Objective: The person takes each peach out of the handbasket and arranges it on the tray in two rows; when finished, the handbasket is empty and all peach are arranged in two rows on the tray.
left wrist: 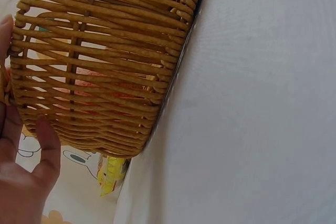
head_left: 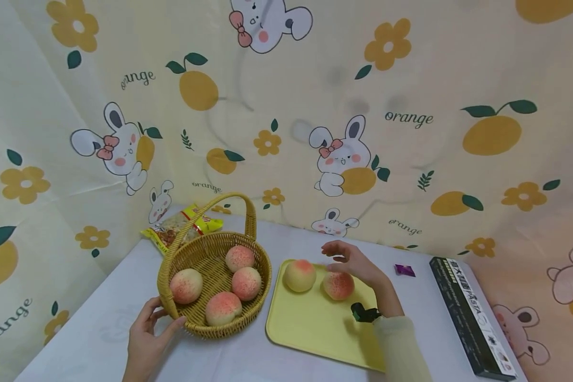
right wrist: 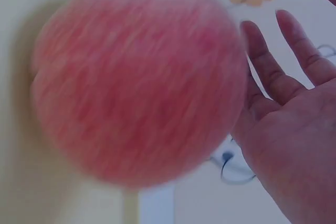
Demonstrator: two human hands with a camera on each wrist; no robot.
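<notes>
A wicker basket (head_left: 209,261) with a tall handle holds several peaches (head_left: 223,309). My left hand (head_left: 148,337) grips its near left side where the handle meets the rim. In the left wrist view the thumb lies against the woven wall (left wrist: 100,77). Two more peaches lie on a yellow tray (head_left: 293,326) to the right: a paler peach (head_left: 300,276) and a redder peach (head_left: 339,286). Over the redder one hovers my right hand (head_left: 358,262), fingers extended and holding nothing. The right wrist view has that peach (right wrist: 140,85) large and blurred beside the spread fingers (right wrist: 273,80).
Behind the basket lies a yellow snack bag (head_left: 164,233). A small purple wrapped candy (head_left: 404,270) is right of the tray. Farther right, a long black pasta box (head_left: 472,318) lies along the table's edge. A printed cloth (head_left: 286,106) hangs behind the white table (head_left: 239,361).
</notes>
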